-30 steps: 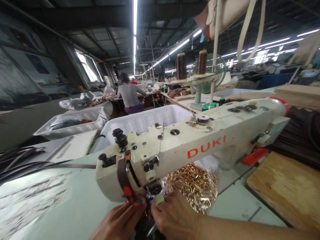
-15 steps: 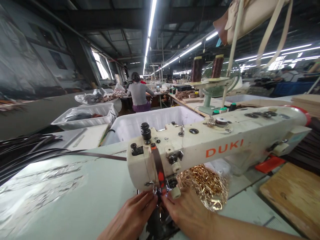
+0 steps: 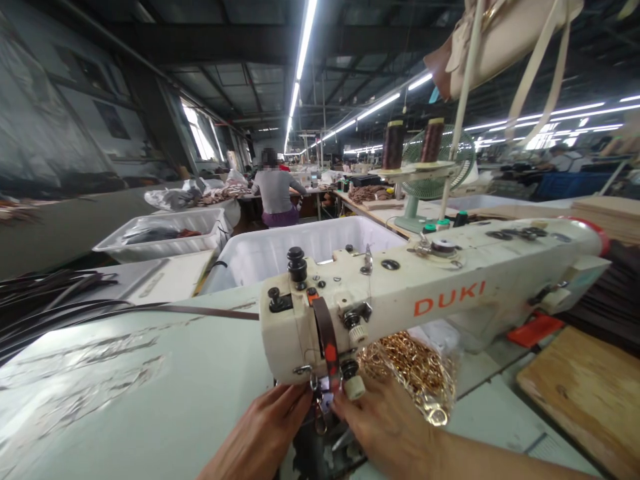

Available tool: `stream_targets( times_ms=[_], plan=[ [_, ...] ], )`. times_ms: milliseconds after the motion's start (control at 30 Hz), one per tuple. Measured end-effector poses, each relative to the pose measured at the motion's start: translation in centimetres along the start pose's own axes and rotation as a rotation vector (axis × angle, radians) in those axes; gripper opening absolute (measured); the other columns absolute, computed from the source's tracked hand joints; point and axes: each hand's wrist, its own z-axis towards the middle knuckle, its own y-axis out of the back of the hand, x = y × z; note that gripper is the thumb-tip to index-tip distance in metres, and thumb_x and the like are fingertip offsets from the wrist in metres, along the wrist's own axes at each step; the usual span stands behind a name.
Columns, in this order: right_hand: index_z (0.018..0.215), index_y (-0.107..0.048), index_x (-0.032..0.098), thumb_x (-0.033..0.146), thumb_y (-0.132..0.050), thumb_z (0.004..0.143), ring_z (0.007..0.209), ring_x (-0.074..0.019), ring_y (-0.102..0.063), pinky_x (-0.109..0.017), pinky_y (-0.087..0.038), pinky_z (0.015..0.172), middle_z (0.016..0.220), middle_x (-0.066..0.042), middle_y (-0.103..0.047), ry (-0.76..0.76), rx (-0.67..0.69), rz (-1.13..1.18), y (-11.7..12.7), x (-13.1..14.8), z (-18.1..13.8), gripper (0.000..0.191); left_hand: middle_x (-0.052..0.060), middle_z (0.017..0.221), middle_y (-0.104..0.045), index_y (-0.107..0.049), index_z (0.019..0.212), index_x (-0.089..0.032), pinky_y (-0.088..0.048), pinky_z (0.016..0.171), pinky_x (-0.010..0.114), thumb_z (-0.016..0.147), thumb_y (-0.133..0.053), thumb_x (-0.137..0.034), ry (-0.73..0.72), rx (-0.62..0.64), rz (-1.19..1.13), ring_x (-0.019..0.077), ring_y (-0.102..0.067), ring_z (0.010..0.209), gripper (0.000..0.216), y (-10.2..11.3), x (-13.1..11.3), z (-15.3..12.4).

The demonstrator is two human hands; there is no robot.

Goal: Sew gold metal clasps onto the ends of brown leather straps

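Clasp, a small looped metal piece, lay between the two hands, below the head of the sewing machine and over its dark bed. Compared with half a second earlier, its loop showed more plainly, while both hands kept their places beside the foot. The small extent of the change suggested that the work was being steadied there rather than carried elsewhere.

Left hand: fingers drawn together and bent, tips at the near side of the foot; whether they pinched anything could not be told. Right hand: fingers curled, tips opposite the left's and partly hidden by a pale knob; its grip was likewise uncertain.

Materials: the machine was cream enamel, rounded at its end, with orange lettering. A brown band, smooth and leather-like with red patches, bowed down its front to near the right fingertips. A flat brown strap crossed the pale green table, whose left part bore a glossy, wrinkled surface. Behind the right hand, clear plastic enclosed a tangle of shiny gold hooks. At right lay a worn wooden board; beyond the machine stood a smooth white tub.
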Motion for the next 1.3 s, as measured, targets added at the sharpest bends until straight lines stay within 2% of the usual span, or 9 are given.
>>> stream_targets(
  times_ms=[167,267,367,467,567,700,833,1067,1300],
  plan=[
    [0.102,-0.059,0.016,0.006,-0.053,0.079,0.101,-0.0305,-0.057,-0.040,-0.049,0.077,0.100,-0.012,-0.066,-0.051,0.031,0.059,0.0,-0.2,0.3,0.025,0.009,0.117,-0.066,-0.055,0.124,-0.017,-0.053,0.091,0.030,0.096,-0.038,-0.017,0.058,-0.009,-0.080,0.0221,-0.064,0.103,0.033,-0.2,0.4,0.0],
    [0.112,-0.058,0.017,0.009,-0.052,0.082,0.106,-0.0280,-0.056,-0.040,-0.046,0.087,0.110,-0.012,-0.065,-0.084,0.029,0.119,-0.2,-0.2,0.7,0.032,0.002,0.103,-0.070,-0.065,0.105,-0.023,-0.055,0.081,0.025,0.097,-0.042,-0.024,0.246,-0.013,-0.282,0.0178,-0.067,0.092,0.025,-0.1,0.9,0.3],
    [0.111,-0.059,0.018,0.012,-0.048,0.087,0.102,-0.0251,-0.058,-0.036,-0.045,0.087,0.108,-0.011,-0.066,-0.100,0.065,0.167,0.3,-0.3,1.4,0.027,0.002,0.101,-0.070,-0.067,0.092,-0.023,-0.053,0.085,0.028,0.094,-0.050,-0.031,0.411,-0.016,-0.348,0.0196,-0.066,0.096,0.019,0.3,1.3,0.7],
    [0.102,-0.062,0.019,0.016,-0.051,0.085,0.095,-0.0237,-0.059,-0.034,-0.046,0.081,0.097,-0.007,-0.068,-0.133,0.113,0.223,1.1,-0.6,1.7,0.020,0.004,0.099,-0.070,-0.064,0.100,-0.022,-0.051,0.090,0.033,0.095,-0.044,-0.027,0.325,-0.001,-0.303,0.0213,-0.064,0.097,0.021,0.8,1.4,1.2],
    [0.096,-0.063,0.023,0.019,-0.053,0.086,0.104,-0.0225,-0.055,-0.033,-0.045,0.082,0.106,-0.003,-0.065,-0.124,0.078,0.254,1.5,-0.6,1.2,0.015,0.004,0.099,-0.069,-0.061,0.099,-0.020,-0.049,0.093,0.034,0.096,-0.036,-0.020,0.149,0.045,-0.255,0.0195,-0.063,0.097,0.026,1.3,1.1,1.5],
    [0.109,-0.057,0.017,0.016,-0.049,0.092,0.088,-0.0213,-0.058,-0.032,-0.046,0.064,0.097,-0.006,-0.063,0.169,0.079,0.103,1.1,0.3,0.0,0.018,0.005,0.100,-0.066,-0.060,0.098,-0.017,-0.048,0.095,0.033,0.097,-0.030,-0.016,0.129,0.028,-0.183,0.0186,-0.062,0.098,0.030,1.8,0.6,1.5],
    [0.096,-0.057,0.010,0.004,-0.053,0.083,0.073,-0.0211,-0.057,-0.031,-0.041,0.048,0.085,-0.008,-0.059,0.377,0.125,-0.115,1.4,1.2,0.2,0.014,0.007,0.103,-0.067,-0.061,0.095,-0.017,-0.045,0.101,0.037,0.097,-0.036,-0.016,0.114,0.000,-0.156,0.0209,-0.060,0.105,0.025,1.8,0.4,1.4],
    [0.088,-0.058,0.010,0.002,-0.063,0.063,0.065,-0.0194,-0.055,-0.029,-0.042,0.045,0.081,-0.009,-0.057,0.316,0.242,-0.233,3.2,2.3,1.9,0.027,0.002,0.116,-0.064,-0.061,0.108,-0.024,-0.040,0.105,0.028,0.097,-0.043,-0.020,0.086,-0.056,-0.191,0.0150,-0.054,0.118,0.021,2.1,0.7,1.3],
    [0.097,-0.056,0.007,0.001,-0.056,0.073,0.071,-0.0216,-0.057,-0.030,-0.044,0.046,0.087,-0.012,-0.058,0.358,0.161,-0.250,2.4,2.1,0.9,0.024,0.004,0.109,-0.065,-0.062,0.108,-0.023,-0.046,0.099,0.032,0.097,-0.044,-0.020,0.126,-0.136,-0.147,0.0184,-0.057,0.112,0.022,1.9,0.5,1.3]
  ],
)
